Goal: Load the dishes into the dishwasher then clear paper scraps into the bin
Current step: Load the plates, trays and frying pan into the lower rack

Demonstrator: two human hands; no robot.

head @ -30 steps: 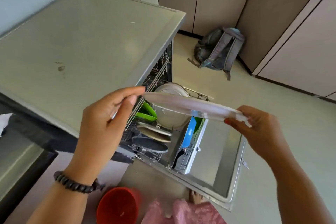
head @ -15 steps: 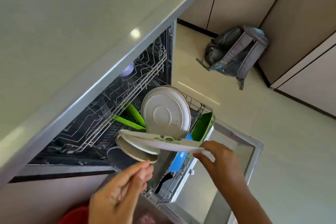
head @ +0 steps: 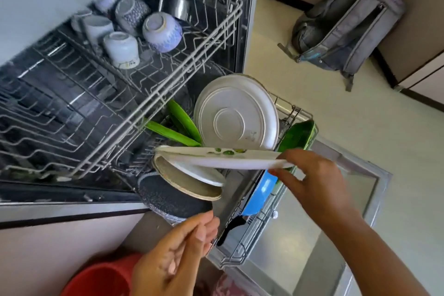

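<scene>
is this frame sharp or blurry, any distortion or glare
Head view: wide-angle bend bows the upper rack wires and door edges; motion blur softens the cups and left hand; the plate in the right hand stays fairly crisp; mild glare on the door's steel.

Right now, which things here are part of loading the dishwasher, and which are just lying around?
Part of the job:
- white plate, pinched at its rim by the right hand
- lower rack with plates already in it
- upper rack with cups
- left hand, holding nothing

Just lying about:
- grey backpack on the floor
- red bucket
</scene>
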